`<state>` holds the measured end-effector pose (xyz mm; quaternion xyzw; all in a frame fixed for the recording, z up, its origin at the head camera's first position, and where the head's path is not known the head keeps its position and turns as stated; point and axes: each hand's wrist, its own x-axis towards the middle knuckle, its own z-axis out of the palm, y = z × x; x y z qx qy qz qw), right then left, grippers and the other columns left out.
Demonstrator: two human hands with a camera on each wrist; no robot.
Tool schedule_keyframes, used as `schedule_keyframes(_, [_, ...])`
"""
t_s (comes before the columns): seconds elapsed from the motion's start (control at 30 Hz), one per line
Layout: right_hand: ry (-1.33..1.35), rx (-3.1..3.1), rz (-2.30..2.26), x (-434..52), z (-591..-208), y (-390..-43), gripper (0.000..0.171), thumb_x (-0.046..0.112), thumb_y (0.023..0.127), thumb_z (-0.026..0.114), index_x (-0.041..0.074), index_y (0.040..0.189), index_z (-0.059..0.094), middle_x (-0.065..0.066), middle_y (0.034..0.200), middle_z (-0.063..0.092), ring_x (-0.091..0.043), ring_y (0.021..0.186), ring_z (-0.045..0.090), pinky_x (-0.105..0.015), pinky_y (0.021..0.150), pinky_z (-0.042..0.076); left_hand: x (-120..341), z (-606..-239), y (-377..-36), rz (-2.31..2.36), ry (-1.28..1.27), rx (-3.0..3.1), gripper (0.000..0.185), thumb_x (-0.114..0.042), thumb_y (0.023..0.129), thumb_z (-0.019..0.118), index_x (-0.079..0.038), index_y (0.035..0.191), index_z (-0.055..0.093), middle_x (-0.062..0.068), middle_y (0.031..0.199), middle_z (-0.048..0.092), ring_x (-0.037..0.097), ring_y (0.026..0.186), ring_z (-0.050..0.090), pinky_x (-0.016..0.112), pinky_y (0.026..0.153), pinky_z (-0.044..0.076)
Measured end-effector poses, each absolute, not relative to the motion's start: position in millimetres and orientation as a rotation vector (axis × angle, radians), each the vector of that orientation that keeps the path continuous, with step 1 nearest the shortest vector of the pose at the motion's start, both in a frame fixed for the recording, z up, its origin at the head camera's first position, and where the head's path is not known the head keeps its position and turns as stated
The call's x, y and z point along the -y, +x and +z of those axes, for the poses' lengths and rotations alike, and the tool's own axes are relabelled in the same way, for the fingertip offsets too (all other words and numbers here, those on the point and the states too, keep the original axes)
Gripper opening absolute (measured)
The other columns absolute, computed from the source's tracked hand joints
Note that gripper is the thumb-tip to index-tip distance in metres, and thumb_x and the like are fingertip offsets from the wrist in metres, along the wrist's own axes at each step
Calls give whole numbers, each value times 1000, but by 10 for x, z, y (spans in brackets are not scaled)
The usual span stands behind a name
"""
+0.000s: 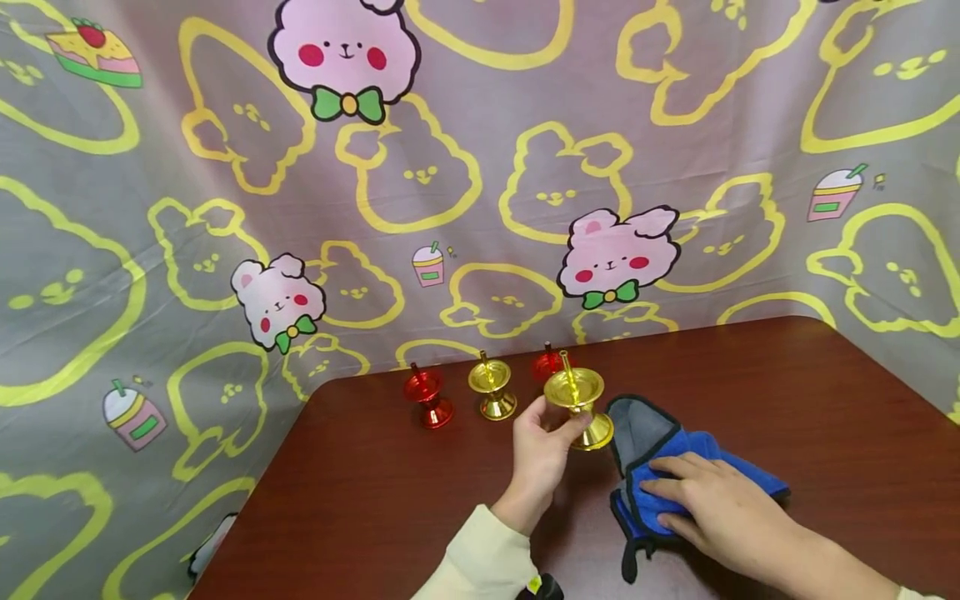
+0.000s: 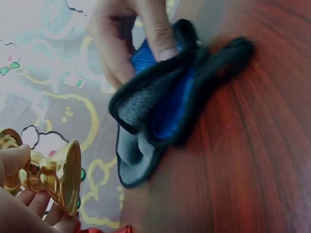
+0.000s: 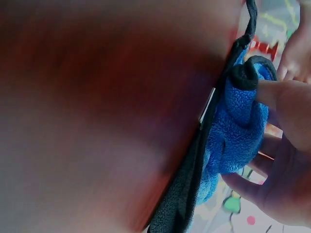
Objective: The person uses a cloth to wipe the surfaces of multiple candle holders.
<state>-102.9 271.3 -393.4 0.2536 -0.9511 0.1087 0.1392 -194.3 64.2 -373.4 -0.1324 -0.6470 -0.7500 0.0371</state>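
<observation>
In the head view my left hand (image 1: 538,458) holds a shiny gold candle holder (image 1: 576,388) by its narrow stem, thumb in front. The holder has a shallow dish with an upright spike and a flared foot; it stands upright, slightly tilted. Just right of it lies a blue and grey cloth (image 1: 647,435) with black edging and a hanging loop, bunched up on the table. My right hand (image 1: 723,510) grips the blue part from above. In the right wrist view, thumb and fingers lie on either side of the bunched cloth (image 3: 238,126).
Behind the left hand stand a red candle holder (image 1: 433,408), a second gold one (image 1: 495,402) and another red one (image 1: 544,365), partly hidden. They stand on a dark reddish-brown table (image 1: 352,500). A patterned curtain (image 1: 480,200) hangs along its back and left.
</observation>
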Motion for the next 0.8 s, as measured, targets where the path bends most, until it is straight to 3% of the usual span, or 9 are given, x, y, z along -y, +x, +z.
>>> schedule_keyframes(0.37, [498,2810,314,-3225,-3942,-1131,39,32,83,82,16,118,74,-10,124,66,-38,116,60,-59,88,50,-1126,-3918,-2201,-2176,-344,2101,26,4,76,81,-1,100,73,3,88,72,11,81,64,26,74,53])
schedule_keyframes(0.8, [397,2876,394,-3568,-3930,-1323,41,18,83,83,7,121,72,-21,132,62,-46,121,55,-62,93,46,-1511,-4040,-2574,-2190,-204,2043,25,11,73,79,0,93,71,3,82,70,10,74,63,26,68,53])
